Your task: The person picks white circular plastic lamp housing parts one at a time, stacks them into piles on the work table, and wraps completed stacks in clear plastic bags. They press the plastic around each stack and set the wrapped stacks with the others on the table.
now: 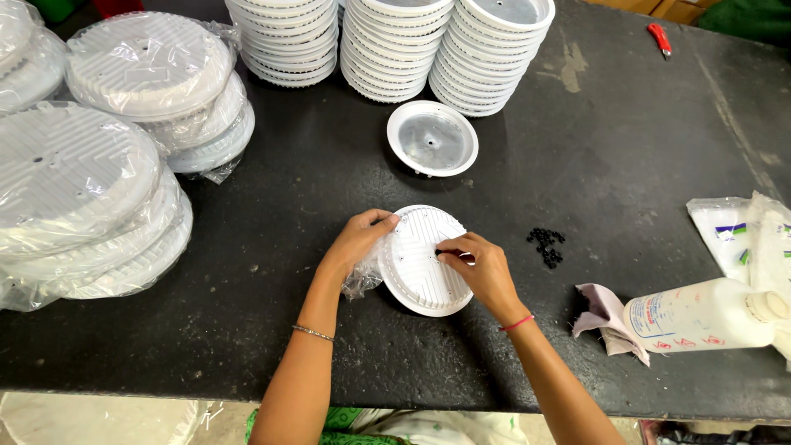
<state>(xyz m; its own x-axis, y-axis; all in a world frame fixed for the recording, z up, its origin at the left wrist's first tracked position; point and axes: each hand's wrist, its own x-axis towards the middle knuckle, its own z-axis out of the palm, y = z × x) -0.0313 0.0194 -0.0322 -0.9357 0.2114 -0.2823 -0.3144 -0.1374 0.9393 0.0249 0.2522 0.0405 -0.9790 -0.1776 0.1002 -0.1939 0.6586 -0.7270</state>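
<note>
While both hands work at the near middle of the dark table, the scene reads:
Disc: white ribbed round disc, tilted, its lower edge on the table.
Left hand: left hand grips the disc's upper-left rim, fingers curled, over a clear plastic wrap.
Right hand: right hand pinches a small black piece against the disc's face.
Nearby: loose black pieces just right; a white bottle lying further right; 3 stacks of discs behind.
</note>
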